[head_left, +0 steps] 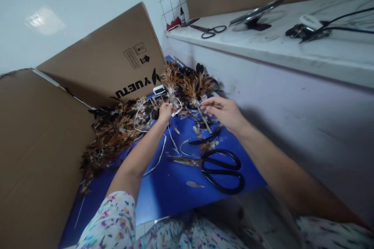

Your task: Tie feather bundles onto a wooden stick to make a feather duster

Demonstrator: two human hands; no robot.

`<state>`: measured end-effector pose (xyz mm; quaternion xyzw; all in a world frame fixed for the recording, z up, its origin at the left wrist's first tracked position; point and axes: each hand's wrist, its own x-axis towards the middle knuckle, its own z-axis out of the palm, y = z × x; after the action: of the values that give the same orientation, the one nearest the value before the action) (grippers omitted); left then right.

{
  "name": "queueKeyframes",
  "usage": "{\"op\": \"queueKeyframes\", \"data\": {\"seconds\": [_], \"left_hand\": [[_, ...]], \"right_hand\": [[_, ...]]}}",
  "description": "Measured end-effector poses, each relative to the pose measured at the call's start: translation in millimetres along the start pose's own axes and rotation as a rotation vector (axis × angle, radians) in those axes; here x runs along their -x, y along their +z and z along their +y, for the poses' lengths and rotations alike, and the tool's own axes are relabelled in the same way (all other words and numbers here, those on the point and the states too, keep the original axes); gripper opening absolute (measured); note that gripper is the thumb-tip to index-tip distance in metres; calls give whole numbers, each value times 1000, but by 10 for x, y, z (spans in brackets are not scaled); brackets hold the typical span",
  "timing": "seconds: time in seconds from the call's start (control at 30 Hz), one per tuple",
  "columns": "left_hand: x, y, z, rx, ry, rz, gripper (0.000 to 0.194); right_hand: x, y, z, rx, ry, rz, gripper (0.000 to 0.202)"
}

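Brown and black feathers (111, 132) lie in a long heap along the left and back of the blue table (187, 198). My left hand (165, 112) is closed at the heap's right end, beside a white cord; what it grips is too small to make out. My right hand (219, 109) hovers near the feather bunch (197, 85), thumb and fingers drawn near each other, with nothing clearly between them. A thin stick (205, 120) rests just left of it. Black-handled scissors (216, 167) lie in front, blades pointing left.
Cardboard panels (105, 54) stand at the left and back. A small white device (159, 90) sits by the feathers. On the white ledge (271, 54) at the right are another pair of scissors (208, 31), a tablet-like device on a stand (255, 13) and black cables (350, 28).
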<state>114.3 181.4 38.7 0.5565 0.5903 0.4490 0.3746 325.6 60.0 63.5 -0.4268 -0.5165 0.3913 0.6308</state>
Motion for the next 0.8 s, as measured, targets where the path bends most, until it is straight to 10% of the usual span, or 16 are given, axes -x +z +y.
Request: {"op": "queueKeyframes", "data": {"seconds": [0.47, 0.8], "left_hand": [[706, -225, -361, 267, 73, -22, 24], [786, -359, -521, 143, 252, 39, 29]], "right_hand": [[-875, 1216, 308, 3, 162, -50, 12], [-821, 1452, 110, -254, 198, -141, 19]]}}
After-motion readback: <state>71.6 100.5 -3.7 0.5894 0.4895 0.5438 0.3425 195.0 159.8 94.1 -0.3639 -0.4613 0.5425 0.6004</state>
